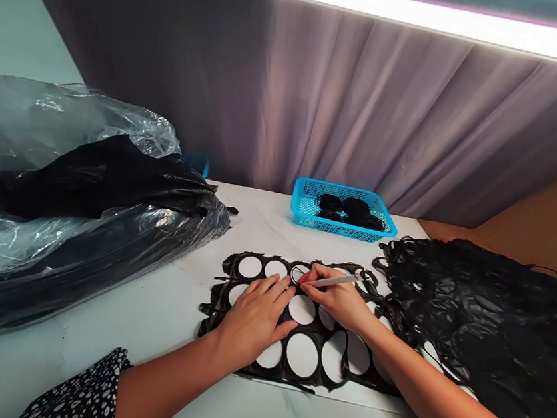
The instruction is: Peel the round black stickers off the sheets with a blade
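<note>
A black, rubbery-looking sheet with round holes (286, 327) lies on the table, white showing through its openings. My left hand (257, 314) rests flat on the sheet's left half, palm down, fingers stretched out. To its right, my right hand (336, 297) pinches a slim white pen-like stick (335, 280) near its lower end. Its tip is at a hole in the top row, where a thin black ring (297, 275) shows. The fingers hide the exact contact of the tip.
A blue perforated basket (298, 210) with several black ring bundles (356, 210) stands behind the sheet. A heap of black cut-out scraps (492, 320) covers the right side. Clear plastic bags (168, 243) with black material fill the left. A bright tube lamp (431, 15) hangs above.
</note>
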Motion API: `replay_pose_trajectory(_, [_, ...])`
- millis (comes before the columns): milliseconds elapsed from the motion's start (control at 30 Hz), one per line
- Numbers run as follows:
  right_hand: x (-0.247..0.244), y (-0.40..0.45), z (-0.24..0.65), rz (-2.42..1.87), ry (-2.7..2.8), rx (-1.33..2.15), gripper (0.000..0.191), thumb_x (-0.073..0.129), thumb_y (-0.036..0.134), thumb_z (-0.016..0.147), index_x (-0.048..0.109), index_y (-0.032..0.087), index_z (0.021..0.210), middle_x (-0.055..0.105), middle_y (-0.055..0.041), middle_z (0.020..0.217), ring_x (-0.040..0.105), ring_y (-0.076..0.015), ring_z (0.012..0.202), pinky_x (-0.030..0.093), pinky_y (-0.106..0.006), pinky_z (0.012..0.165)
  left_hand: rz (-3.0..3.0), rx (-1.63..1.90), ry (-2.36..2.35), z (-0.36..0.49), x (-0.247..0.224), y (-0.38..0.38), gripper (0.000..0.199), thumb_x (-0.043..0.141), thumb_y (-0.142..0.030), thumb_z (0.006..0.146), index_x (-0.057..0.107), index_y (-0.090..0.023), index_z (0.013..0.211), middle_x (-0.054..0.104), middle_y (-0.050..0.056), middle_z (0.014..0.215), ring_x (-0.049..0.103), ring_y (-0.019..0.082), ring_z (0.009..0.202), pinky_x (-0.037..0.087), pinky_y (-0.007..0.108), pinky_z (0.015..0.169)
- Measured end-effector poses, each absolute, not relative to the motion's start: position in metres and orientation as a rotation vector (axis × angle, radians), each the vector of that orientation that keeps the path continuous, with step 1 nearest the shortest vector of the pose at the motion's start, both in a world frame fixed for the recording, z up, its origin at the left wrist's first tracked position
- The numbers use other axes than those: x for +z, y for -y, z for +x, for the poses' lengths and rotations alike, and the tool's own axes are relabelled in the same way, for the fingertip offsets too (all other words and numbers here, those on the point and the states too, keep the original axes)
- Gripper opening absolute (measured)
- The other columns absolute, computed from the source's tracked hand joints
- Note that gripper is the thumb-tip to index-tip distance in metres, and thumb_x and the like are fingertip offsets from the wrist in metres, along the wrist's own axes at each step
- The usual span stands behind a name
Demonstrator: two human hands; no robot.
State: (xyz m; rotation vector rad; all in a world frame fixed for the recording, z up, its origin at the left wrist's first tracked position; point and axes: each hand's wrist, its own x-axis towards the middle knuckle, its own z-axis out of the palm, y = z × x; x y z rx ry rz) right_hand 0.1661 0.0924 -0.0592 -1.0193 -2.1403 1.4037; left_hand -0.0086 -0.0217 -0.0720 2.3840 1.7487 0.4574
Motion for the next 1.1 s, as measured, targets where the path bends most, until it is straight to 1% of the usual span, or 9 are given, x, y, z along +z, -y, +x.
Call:
replay_pose_trajectory(167, [-0.059,-0.091,0.166,-1.023,2.171,1.358,0.019,0.058,0.031,0.084,0.051,0.019,0.071,0.067,-0.0037,0.084,0.059,-0.0169,0.075,0.043,-0.028,0.068,2.385,0.493,-1.742,-0.009,-0.074,0.022,0.048,0.057,-0.042,0.094,0.048,-0.02,0.136,0.049,0.01,0.144,0.042,0.03,0.135,0.04,0.048,0.106])
replay_pose_trajectory(467, [-0.057,-0.093,0.167,-1.017,2.273,1.259,0.016,0.056,0.027,0.087,0.052,0.019,0.074,0.065,-0.0025,0.081,0.057,-0.0158,0.072,0.042,-0.027,0.065,2.315,0.517,-1.715,-0.009,-0.074,0.021,0.05,0.062,-0.037,0.091,0.049,-0.019,0.136,0.047,0.011,0.145,0.039,0.031,0.137,0.037,0.05,0.11])
replay_pose_trajectory(567, [-0.058,-0.083,0.166,-0.984,2.499,0.94,0.008,0.051,0.021,0.09,0.056,0.019,0.084,0.063,-0.0036,0.083,0.056,-0.0172,0.074,0.042,-0.027,0.068,2.289,0.533,-1.673,-0.011,-0.074,0.022,0.053,0.063,-0.036,0.091,0.046,-0.018,0.139,0.041,0.011,0.15,0.031,0.029,0.142,0.031,0.048,0.115])
replay_pose_trajectory(700, [-0.062,-0.072,0.163,-0.858,2.81,0.354,0.014,0.044,0.012,0.091,0.056,0.019,0.088,0.061,-0.0079,0.083,0.054,-0.0209,0.079,0.041,-0.029,0.067,2.256,0.488,-1.652,-0.013,-0.074,0.022,0.056,0.06,-0.038,0.093,0.043,-0.016,0.142,0.036,0.011,0.153,0.024,0.027,0.145,0.027,0.048,0.117])
replay_pose_trajectory(833, [-0.057,-0.111,0.176,-1.079,2.636,0.106,0.012,0.043,0.014,0.089,0.055,0.018,0.09,0.061,-0.0098,0.085,0.055,-0.0212,0.075,0.04,-0.03,0.064,2.255,0.474,-1.662,-0.013,-0.074,0.022,0.054,0.06,-0.037,0.093,0.044,-0.018,0.141,0.035,0.01,0.153,0.024,0.028,0.145,0.028,0.051,0.116])
replay_pose_trajectory(900, [-0.049,-0.143,0.19,-1.301,2.348,0.119,0.011,0.045,0.02,0.089,0.053,0.019,0.082,0.062,-0.0083,0.079,0.056,-0.0208,0.071,0.04,-0.03,0.062,2.261,0.49,-1.667,-0.013,-0.074,0.023,0.052,0.06,-0.036,0.093,0.045,-0.02,0.141,0.035,0.009,0.153,0.025,0.028,0.144,0.029,0.051,0.115])
replay_pose_trajectory(967, [-0.041,-0.169,0.205,-1.453,2.058,0.306,0.014,0.051,0.028,0.086,0.051,0.02,0.074,0.062,-0.0059,0.074,0.054,-0.0178,0.061,0.041,-0.029,0.056,2.267,0.481,-1.669,-0.013,-0.074,0.022,0.052,0.059,-0.036,0.093,0.045,-0.02,0.141,0.035,0.01,0.153,0.025,0.028,0.144,0.029,0.051,0.115])
replay_pose_trajectory(1033, [-0.035,-0.18,0.214,-1.493,1.84,0.649,0.021,0.059,0.036,0.08,0.049,0.021,0.068,0.065,-0.006,0.076,0.057,-0.0171,0.059,0.041,-0.027,0.049,2.273,0.474,-1.665,-0.014,-0.073,0.022,0.052,0.06,-0.036,0.093,0.045,-0.02,0.141,0.035,0.01,0.153,0.026,0.029,0.144,0.029,0.052,0.115])
replay_pose_trajectory(1100, [-0.032,-0.173,0.215,-1.435,1.684,1.067,0.028,0.067,0.04,0.074,0.047,0.021,0.067,0.068,-0.0084,0.085,0.064,-0.0211,0.072,0.041,-0.024,0.044,2.293,0.519,-1.657,-0.016,-0.071,0.022,0.052,0.06,-0.035,0.093,0.044,-0.019,0.14,0.037,0.011,0.152,0.027,0.029,0.144,0.03,0.053,0.115])
